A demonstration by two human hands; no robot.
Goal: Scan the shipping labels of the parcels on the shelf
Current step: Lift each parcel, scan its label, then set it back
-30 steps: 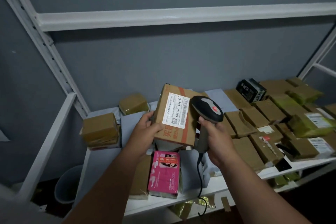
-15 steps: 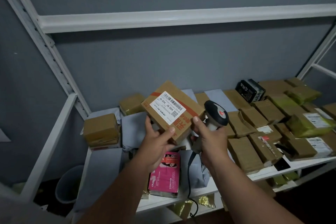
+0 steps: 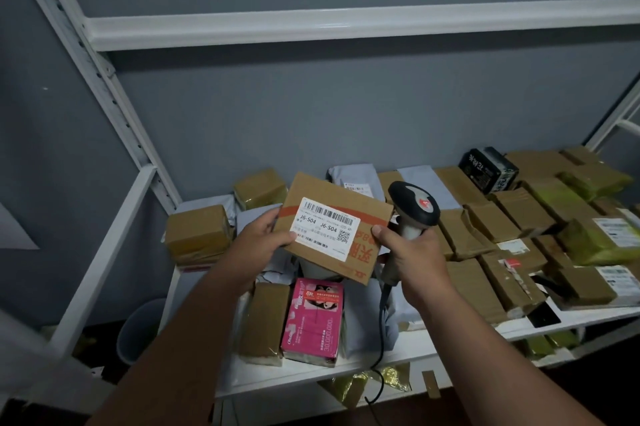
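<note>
The left hand (image 3: 258,240) grips the box (image 3: 332,228) label-up so the scanner (image 3: 414,207), clutched in the right hand (image 3: 412,252), can read it.

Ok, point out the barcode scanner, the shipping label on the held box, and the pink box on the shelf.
barcode scanner (image 3: 414,204): head view, on its dark head.
shipping label (image 3: 325,228): head view, middle of the white sticker.
pink box (image 3: 313,320): head view, centre of its top face.

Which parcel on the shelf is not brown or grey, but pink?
The pink box at the shelf's front edge, below the held carton; its neighbours are brown.
</note>
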